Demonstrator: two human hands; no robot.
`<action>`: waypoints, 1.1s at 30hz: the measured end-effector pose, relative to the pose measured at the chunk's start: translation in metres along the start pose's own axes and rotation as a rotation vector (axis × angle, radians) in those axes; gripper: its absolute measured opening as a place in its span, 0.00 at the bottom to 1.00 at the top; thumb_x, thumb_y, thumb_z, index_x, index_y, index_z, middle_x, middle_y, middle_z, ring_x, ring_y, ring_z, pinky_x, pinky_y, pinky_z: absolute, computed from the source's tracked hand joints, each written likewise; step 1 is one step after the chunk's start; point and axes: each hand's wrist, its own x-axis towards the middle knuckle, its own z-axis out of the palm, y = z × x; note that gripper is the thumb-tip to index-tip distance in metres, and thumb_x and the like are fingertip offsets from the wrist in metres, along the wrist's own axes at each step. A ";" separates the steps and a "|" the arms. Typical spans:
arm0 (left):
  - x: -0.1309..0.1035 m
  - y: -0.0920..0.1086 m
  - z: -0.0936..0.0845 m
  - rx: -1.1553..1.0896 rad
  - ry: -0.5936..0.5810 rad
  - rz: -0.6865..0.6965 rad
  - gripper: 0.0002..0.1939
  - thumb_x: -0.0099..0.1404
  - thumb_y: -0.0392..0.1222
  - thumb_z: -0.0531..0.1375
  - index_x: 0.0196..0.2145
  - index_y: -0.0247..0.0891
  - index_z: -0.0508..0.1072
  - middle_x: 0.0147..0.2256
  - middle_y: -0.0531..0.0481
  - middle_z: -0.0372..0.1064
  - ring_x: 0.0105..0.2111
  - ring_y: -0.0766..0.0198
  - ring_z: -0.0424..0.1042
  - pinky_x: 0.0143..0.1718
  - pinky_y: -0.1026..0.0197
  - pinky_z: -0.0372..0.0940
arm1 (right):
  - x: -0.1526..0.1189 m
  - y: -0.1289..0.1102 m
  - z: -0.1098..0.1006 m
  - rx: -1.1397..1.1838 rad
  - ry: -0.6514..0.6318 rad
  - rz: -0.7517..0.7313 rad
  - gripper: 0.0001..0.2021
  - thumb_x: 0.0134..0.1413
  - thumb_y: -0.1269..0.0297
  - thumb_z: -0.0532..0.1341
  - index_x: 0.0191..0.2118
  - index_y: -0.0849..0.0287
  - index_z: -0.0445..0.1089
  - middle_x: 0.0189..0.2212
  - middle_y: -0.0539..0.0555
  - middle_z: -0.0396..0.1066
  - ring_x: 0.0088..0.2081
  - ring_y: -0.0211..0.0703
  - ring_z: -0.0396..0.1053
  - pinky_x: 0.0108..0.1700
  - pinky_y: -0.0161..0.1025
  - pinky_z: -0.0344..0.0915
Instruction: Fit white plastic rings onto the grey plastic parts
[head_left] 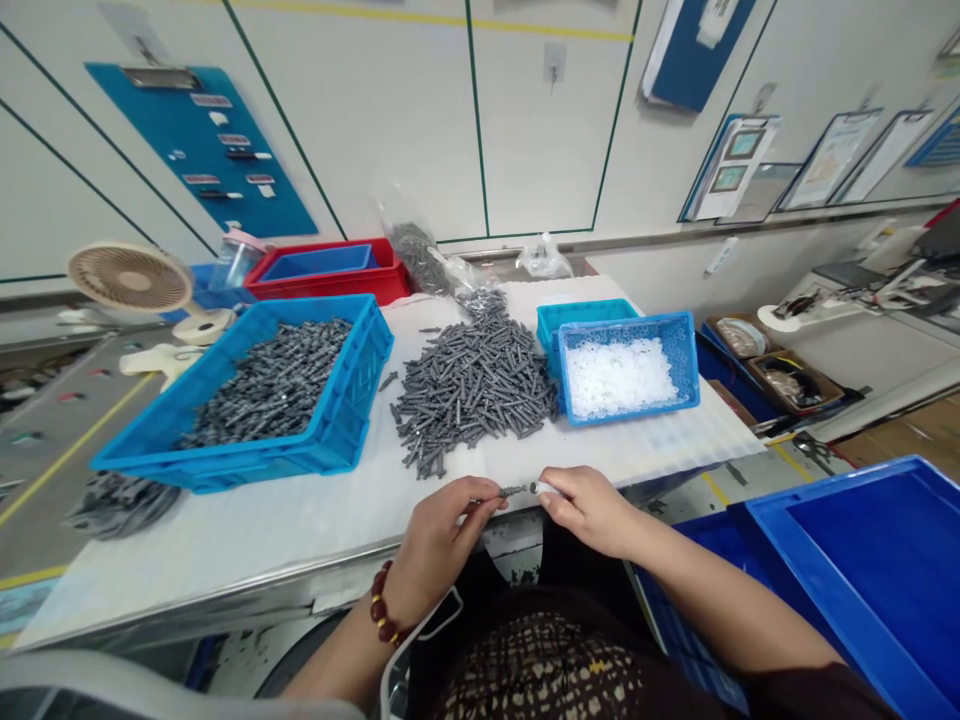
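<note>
Between the thumb and fingers of my left hand is a small grey ribbed piece, its narrow end pointing right. My right hand is closed around a short white cylindrical tool with a dark tip, mostly hidden in the fingers. The two tips face each other just above the table's front edge, with a small gap. Beyond my hands lies a heap of similar grey ribbed pieces. Tiny white parts fill a tilted blue bin to the heap's right.
A large blue crate of grey pieces stands at left on the white-covered table. A teal bin sits behind the small blue one. Further back are a fan and a red tray. Blue crates stand low at right.
</note>
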 end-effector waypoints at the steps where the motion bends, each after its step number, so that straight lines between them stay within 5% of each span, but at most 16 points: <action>1: 0.000 0.001 0.000 0.025 -0.004 0.017 0.09 0.66 0.42 0.53 0.33 0.37 0.71 0.29 0.49 0.74 0.30 0.65 0.74 0.33 0.66 0.70 | -0.001 -0.001 0.000 -0.010 -0.007 -0.002 0.12 0.57 0.64 0.50 0.23 0.58 0.56 0.18 0.45 0.54 0.22 0.33 0.51 0.26 0.32 0.45; 10: -0.008 0.001 0.005 0.149 -0.135 0.195 0.11 0.68 0.41 0.50 0.37 0.38 0.71 0.31 0.50 0.75 0.31 0.66 0.74 0.36 0.66 0.69 | -0.003 -0.014 0.001 -0.406 -0.068 -0.022 0.10 0.55 0.63 0.53 0.26 0.59 0.65 0.21 0.50 0.66 0.23 0.37 0.60 0.27 0.34 0.44; 15: -0.007 0.003 0.006 0.127 -0.193 0.138 0.11 0.68 0.42 0.50 0.35 0.38 0.70 0.30 0.51 0.74 0.29 0.67 0.73 0.33 0.67 0.68 | -0.003 -0.020 0.000 -0.553 -0.112 -0.015 0.11 0.55 0.60 0.53 0.31 0.61 0.68 0.25 0.54 0.71 0.27 0.41 0.66 0.28 0.35 0.49; 23: -0.007 0.006 0.009 0.042 -0.290 -0.009 0.10 0.67 0.41 0.52 0.33 0.38 0.71 0.28 0.53 0.73 0.28 0.67 0.72 0.32 0.67 0.67 | -0.002 -0.020 0.004 -0.548 -0.119 -0.019 0.13 0.56 0.56 0.53 0.31 0.60 0.69 0.25 0.55 0.72 0.27 0.42 0.68 0.28 0.35 0.49; 33: -0.009 0.000 0.009 -0.002 -0.245 0.037 0.11 0.67 0.41 0.52 0.39 0.37 0.73 0.30 0.48 0.74 0.30 0.66 0.73 0.34 0.67 0.68 | -0.002 -0.016 0.000 -0.462 -0.193 -0.023 0.10 0.58 0.62 0.53 0.32 0.60 0.69 0.28 0.53 0.73 0.28 0.39 0.66 0.28 0.34 0.47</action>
